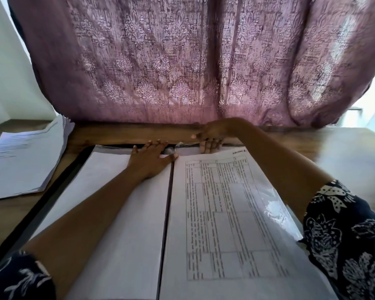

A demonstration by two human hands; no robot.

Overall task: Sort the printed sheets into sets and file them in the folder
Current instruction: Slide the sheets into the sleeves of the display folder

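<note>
- Sheets [20, 161] lie loose at the table's [344, 148] left, seemingly unfiled.
- Folder [59, 182] lies open, centre; left hand [152, 161] presses flat, open, on its left page.
- Right hand [211, 137] pinches the sleeve top over the tabled sheet [225, 213], apparently filed.

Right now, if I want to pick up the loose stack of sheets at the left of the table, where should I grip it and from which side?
Grip the stack of sheets at its far right corner, coming from the right. There the sheets curl up off the table, so fingers can probably slide under; elsewhere they lie flat. Both the left hand and right hand are busy at the folder.
</note>
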